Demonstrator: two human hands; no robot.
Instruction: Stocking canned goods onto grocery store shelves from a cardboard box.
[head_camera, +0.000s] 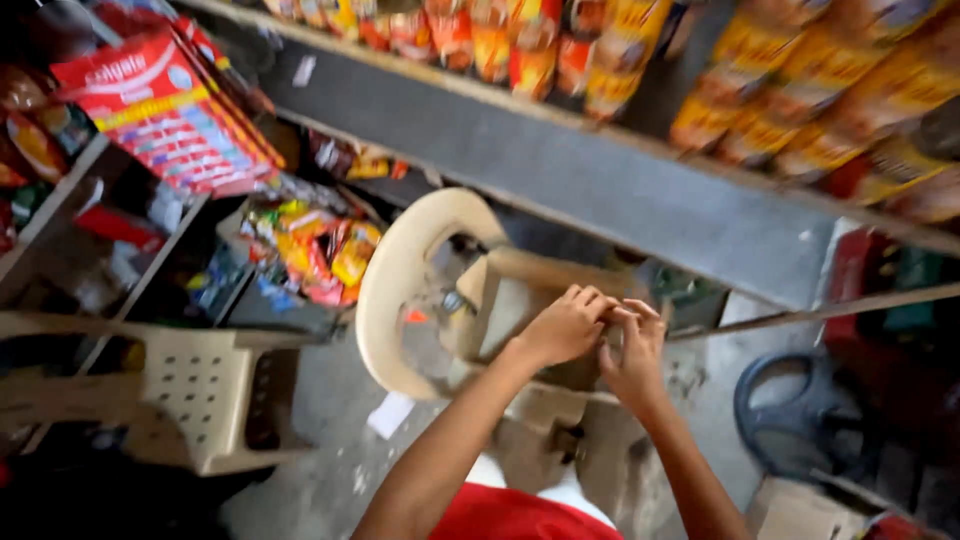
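My left hand (566, 327) and my right hand (633, 352) are together in the middle of the frame, fingertips touching, closed around something small; what it is I cannot tell, the picture is blurred. They are over a beige plastic chair (405, 275) with a curved back. At the upper left a red carton (165, 110) stands tilted on a shelf, and below it a heap of colourful snack packets (315, 250). Orange packets (800, 75) hang along the top. A second beige chair (205, 395) at the lower left and a black fan (800, 415) at the lower right leave only a narrow floor.
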